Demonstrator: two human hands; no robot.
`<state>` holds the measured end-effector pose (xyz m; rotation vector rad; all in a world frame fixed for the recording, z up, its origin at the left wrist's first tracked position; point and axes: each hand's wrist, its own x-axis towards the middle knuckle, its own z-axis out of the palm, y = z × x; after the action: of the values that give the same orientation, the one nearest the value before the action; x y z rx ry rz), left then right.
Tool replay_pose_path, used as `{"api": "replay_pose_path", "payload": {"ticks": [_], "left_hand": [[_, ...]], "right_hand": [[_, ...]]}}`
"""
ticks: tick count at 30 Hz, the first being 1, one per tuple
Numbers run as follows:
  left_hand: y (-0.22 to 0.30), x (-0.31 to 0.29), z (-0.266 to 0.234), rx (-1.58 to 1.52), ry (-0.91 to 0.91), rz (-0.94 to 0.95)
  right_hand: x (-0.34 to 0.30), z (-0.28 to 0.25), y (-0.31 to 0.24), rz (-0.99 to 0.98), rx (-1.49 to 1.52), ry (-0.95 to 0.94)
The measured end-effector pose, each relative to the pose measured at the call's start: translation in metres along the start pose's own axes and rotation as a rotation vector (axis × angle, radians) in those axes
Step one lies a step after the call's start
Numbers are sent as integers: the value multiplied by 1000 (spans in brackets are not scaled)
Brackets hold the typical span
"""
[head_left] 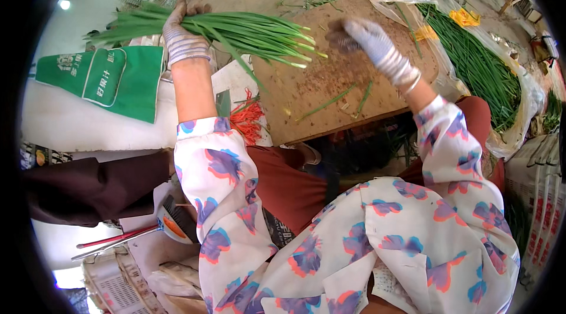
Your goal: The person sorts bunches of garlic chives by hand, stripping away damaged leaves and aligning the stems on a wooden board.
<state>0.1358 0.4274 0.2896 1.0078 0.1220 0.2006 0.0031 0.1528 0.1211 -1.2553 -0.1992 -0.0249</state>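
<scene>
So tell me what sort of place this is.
Probably a vegetable sorting or market stall: the left hand grips a bunch of green stalks over a worn wooden board, with more greens heaped in a plastic bag.

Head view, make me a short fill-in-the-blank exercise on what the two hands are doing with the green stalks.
1. The left hand grips a bunch of long ____ stalks.
2. The right hand hovers over a brown wooden ____, holding nothing.
3. Both hands wear knitted ____.
4. More stalks lie in a clear plastic ____ on the person's right.

Missing words: green; board; gloves; bag.
</scene>
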Motion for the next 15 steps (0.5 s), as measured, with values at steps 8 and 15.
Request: {"api": "replay_pose_path", "payload": {"ticks": [8, 15], "left_hand": [[17, 20, -19, -125, 211, -26], [14, 1, -11, -119, 224, -13]], "right_hand": [[-27, 47, 30, -7, -222, -45], [10, 92, 12, -35, -951, -60]]}}
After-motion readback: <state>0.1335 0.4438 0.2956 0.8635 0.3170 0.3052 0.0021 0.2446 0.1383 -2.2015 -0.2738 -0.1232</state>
